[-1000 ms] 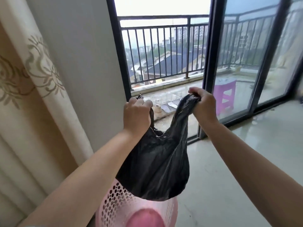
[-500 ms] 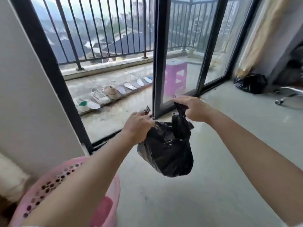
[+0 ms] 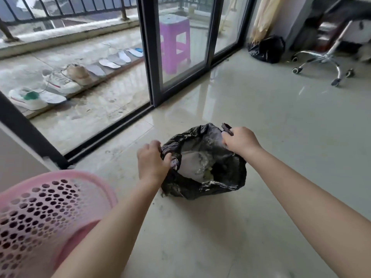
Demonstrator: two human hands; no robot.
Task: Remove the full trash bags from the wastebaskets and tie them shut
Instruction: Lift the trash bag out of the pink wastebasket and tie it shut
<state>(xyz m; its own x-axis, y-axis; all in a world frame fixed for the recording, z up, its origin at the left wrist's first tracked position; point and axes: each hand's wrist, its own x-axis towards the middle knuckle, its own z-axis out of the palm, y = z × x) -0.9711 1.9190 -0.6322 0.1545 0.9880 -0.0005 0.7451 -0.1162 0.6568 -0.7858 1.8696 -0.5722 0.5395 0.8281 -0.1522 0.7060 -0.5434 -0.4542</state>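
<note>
While the bag (image 3: 202, 187) sits on glossy tile floor (image 3: 261, 121), unknotted, left hand (image 3: 153, 161) and right hand (image 3: 241, 141) each pinch its crinkled black rim. Perforated pink basket (image 3: 40, 207) stands near-left; sliding door (image 3: 180, 47), purple stool (image 3: 175, 43) beyond.

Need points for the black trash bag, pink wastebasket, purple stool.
black trash bag (image 3: 226, 177): head view, right side wall.
pink wastebasket (image 3: 40, 207): head view, perforated side wall.
purple stool (image 3: 176, 22): head view, seat top.
</note>
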